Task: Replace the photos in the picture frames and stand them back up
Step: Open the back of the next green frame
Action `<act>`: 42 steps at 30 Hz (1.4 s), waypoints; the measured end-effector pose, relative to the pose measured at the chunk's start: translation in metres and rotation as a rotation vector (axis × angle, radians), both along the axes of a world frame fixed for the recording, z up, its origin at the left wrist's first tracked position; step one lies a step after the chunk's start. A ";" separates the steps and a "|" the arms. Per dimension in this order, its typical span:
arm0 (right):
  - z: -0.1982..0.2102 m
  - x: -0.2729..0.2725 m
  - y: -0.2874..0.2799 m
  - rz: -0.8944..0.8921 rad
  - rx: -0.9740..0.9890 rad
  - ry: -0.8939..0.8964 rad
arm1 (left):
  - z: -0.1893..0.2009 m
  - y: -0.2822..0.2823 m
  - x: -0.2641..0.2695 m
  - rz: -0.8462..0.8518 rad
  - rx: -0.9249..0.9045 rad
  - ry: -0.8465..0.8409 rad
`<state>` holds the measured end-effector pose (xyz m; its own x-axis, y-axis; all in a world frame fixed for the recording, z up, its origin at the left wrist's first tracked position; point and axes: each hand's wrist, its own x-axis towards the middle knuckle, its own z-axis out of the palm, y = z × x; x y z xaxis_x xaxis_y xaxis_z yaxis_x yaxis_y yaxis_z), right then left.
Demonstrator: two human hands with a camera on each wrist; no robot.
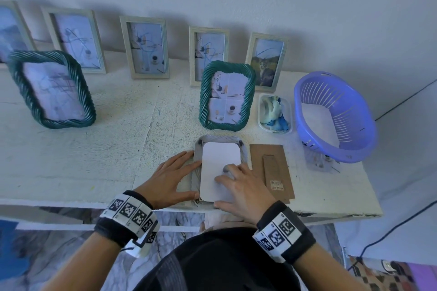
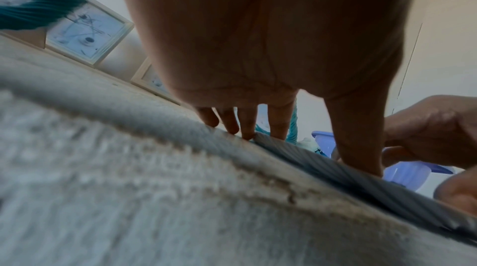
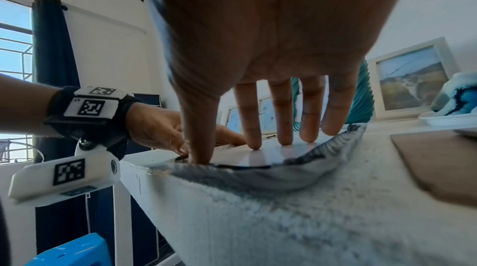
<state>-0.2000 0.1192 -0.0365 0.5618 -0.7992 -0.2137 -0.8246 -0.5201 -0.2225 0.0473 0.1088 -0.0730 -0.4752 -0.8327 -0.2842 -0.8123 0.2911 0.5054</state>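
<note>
white card, the photo (image 1: 218, 168) lying back-up, sits in the face-down frame (image 1: 198, 149) at the bench (image 1: 94, 153) edge, its long axis running away from the person. the left hand (image 1: 173, 178) lies flat just left of it, straight fingers pressing the frame's left rim. the right hand (image 1: 241, 190) is directly on top, fingers spread and straight, fingertips (image 3: 285, 139) pressing the photo down. brown backing board (image 1: 272, 168) waits just right of that hand, nearer it.
</note>
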 end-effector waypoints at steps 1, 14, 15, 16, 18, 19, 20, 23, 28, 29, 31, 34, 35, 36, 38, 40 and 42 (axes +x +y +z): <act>0.000 0.000 -0.001 0.005 -0.005 -0.005 | 0.001 0.000 0.000 -0.001 0.002 0.000; 0.009 -0.001 0.010 -0.068 -0.108 -0.209 | -0.005 0.000 0.002 0.004 -0.010 0.018; 0.012 -0.002 0.010 -0.097 -0.094 -0.238 | -0.005 0.000 0.002 0.004 -0.010 0.014; 0.015 -0.004 0.010 -0.131 -0.075 -0.266 | -0.005 0.000 0.002 0.005 -0.008 0.011; 0.018 -0.007 0.010 -0.194 -0.068 -0.340 | -0.004 0.000 0.002 0.002 -0.003 0.007; 0.019 -0.010 0.010 -0.211 -0.097 -0.371 | -0.003 -0.001 0.001 -0.001 -0.002 0.005; 0.020 -0.013 0.010 -0.223 -0.146 -0.392 | -0.003 -0.001 0.001 -0.002 -0.002 0.004; 0.025 -0.025 0.010 -0.269 -0.339 -0.472 | -0.002 -0.001 0.002 -0.006 -0.007 0.006; 0.035 -0.055 0.012 -0.431 -0.392 -0.624 | -0.002 -0.002 0.002 -0.008 -0.010 -0.014; 0.037 -0.063 0.013 -0.466 -0.377 -0.650 | 0.000 -0.003 0.002 -0.008 -0.007 -0.016; 0.039 -0.079 0.019 -0.548 -0.331 -0.723 | 0.006 -0.003 0.001 0.014 0.001 0.011; 0.036 -0.105 0.033 -0.704 -0.197 -0.840 | 0.018 -0.009 -0.005 0.085 -0.046 0.090; 0.034 -0.113 0.038 -0.758 -0.141 -0.870 | 0.023 -0.014 -0.009 0.093 -0.087 0.103; 0.032 -0.121 0.042 -0.805 -0.090 -0.888 | 0.029 -0.020 -0.016 0.090 -0.130 0.115; 0.024 -0.135 0.049 -0.869 -0.028 -0.863 | 0.042 -0.036 -0.036 0.055 -0.192 0.155; 0.014 -0.149 0.053 -0.905 -0.034 -0.782 | 0.056 -0.052 -0.066 -0.024 -0.241 0.218; 0.006 -0.162 0.057 -0.913 -0.071 -0.698 | 0.066 -0.068 -0.101 -0.133 -0.298 0.253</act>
